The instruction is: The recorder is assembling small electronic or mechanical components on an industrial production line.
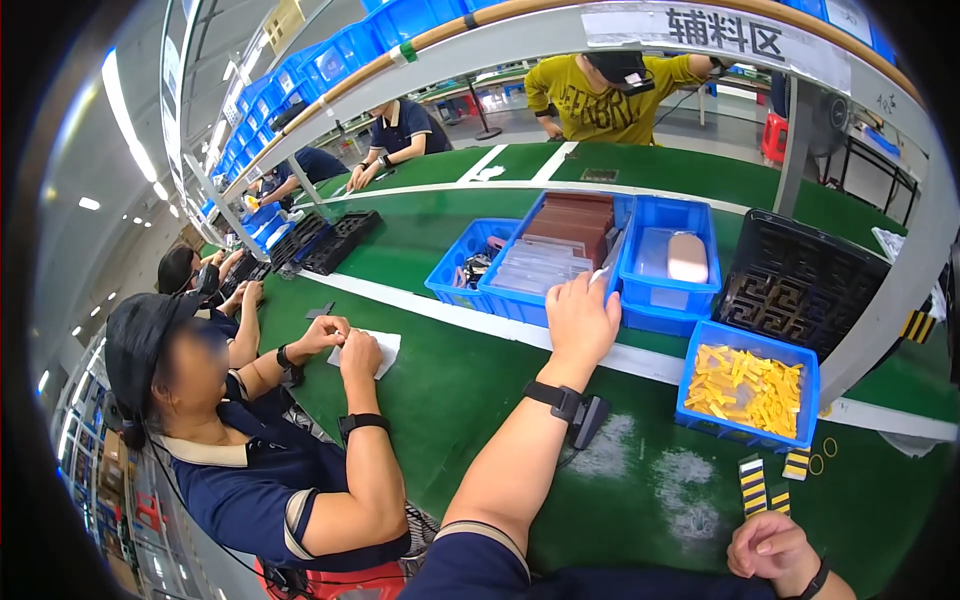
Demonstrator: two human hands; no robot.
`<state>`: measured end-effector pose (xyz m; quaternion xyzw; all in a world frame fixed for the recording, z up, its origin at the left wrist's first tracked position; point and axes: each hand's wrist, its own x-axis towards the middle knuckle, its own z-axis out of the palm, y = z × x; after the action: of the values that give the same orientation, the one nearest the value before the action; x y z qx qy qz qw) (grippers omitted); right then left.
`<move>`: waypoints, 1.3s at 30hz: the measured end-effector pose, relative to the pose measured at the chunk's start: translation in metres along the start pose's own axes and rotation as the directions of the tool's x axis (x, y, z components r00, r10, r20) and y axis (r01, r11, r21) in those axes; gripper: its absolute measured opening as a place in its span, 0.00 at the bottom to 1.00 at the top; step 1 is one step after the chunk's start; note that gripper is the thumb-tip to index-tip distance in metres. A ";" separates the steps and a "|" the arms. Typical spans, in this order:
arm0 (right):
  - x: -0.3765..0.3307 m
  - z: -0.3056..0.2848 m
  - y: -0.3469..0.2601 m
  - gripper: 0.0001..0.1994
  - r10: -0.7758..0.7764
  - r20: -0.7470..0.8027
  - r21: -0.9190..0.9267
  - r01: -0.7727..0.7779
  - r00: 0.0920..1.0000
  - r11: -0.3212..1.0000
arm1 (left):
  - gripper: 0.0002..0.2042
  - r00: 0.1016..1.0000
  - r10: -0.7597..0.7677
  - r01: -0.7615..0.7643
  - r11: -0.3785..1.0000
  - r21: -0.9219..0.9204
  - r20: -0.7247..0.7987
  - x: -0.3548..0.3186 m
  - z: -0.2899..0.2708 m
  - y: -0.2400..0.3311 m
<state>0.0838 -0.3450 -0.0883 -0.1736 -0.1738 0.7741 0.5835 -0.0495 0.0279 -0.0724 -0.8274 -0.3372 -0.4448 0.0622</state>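
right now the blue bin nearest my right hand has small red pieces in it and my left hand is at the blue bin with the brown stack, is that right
The colour is wrong: the head view shows small yellow pieces in the blue bin nearest your right hand. The rest stands.

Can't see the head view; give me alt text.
The person's left hand is at the front of a blue bin of brown and clear pieces on a green bench; the right hand is beside striped strips, near another bin of yellow pieces. A co-worker sits at left.
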 end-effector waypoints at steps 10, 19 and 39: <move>-0.006 0.006 -0.011 0.13 0.151 -0.157 -0.292 -0.192 0.976 0.937 | 0.12 0.999 0.024 -0.026 0.998 0.063 0.035 -0.002 0.001 -0.002; 0.004 0.009 -0.013 0.13 0.300 -0.154 -0.400 -0.337 0.942 0.852 | 0.15 0.998 0.052 -0.050 0.996 0.079 -0.030 0.003 0.000 -0.009; 0.011 0.046 -0.012 0.13 0.252 -0.271 -0.553 -0.364 0.929 0.750 | 0.13 0.999 -0.006 0.006 1.000 -0.012 -0.038 0.003 0.000 -0.001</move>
<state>0.0691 -0.3345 -0.0430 -0.4423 -0.3228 0.7472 0.3766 -0.0489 0.0297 -0.0705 -0.8182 -0.3358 -0.4626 0.0620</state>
